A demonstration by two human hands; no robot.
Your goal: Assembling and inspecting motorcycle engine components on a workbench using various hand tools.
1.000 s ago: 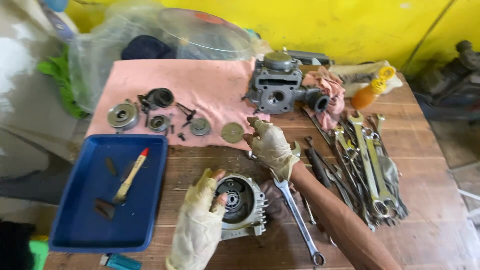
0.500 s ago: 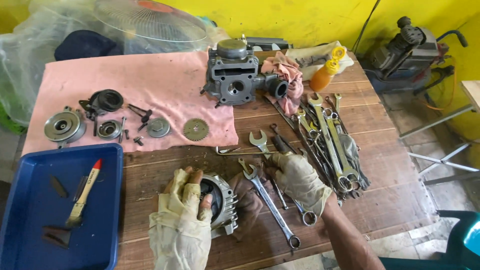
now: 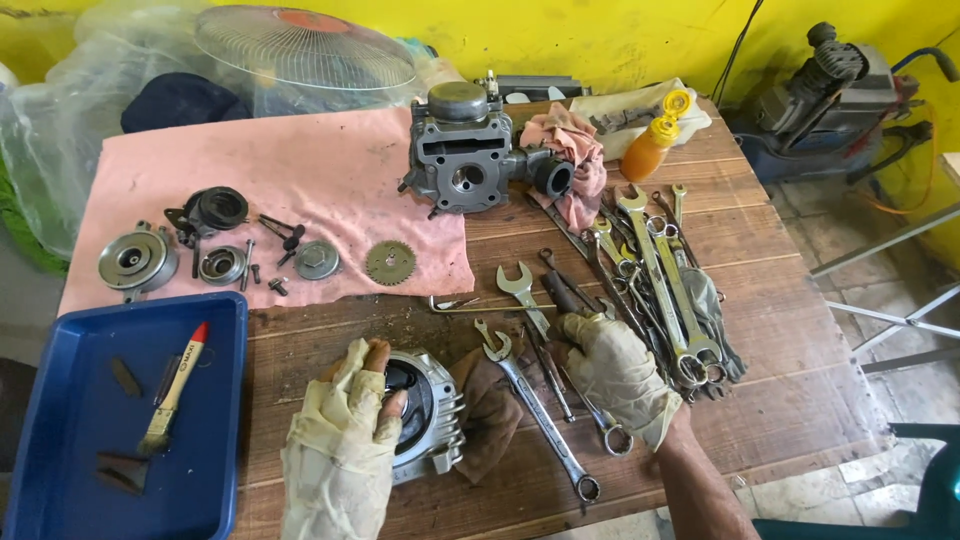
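Nearest the camera, the gloved left hand (image 3: 345, 450) rests on a finned metal cylinder (image 3: 425, 415) lying on the wooden surface (image 3: 780, 400), its fingers (image 3: 375, 365) curled over the cylinder's open round bore and pressing on it. A brown rag (image 3: 490, 410) lies just beside the cylinder at 3 o'clock. The gloved right hand (image 3: 615, 370) sits further toward 3 o'clock, palm down with fingers bent onto a dark-handled tool (image 3: 562, 295) among the wrenches; whether they are closed around it cannot be told. A long combination wrench (image 3: 540, 425) lies between the two hands.

At 9 o'clock of the left hand stands a blue tray (image 3: 215, 420) holding a paintbrush (image 3: 172, 395) with a red-tipped handle. At 3 o'clock of the right hand a heap of wrenches (image 3: 665, 275) is spread out.

Farther off, toward 11 o'clock, a pink cloth (image 3: 250, 160) carries small round parts, bolts and a toothed gear (image 3: 390, 262). At 12 o'clock a grey engine head (image 3: 465, 155) sits on the cloth's edge, with an orange bottle (image 3: 652, 145) at 1 o'clock and a fan grille (image 3: 305, 45) at the back.
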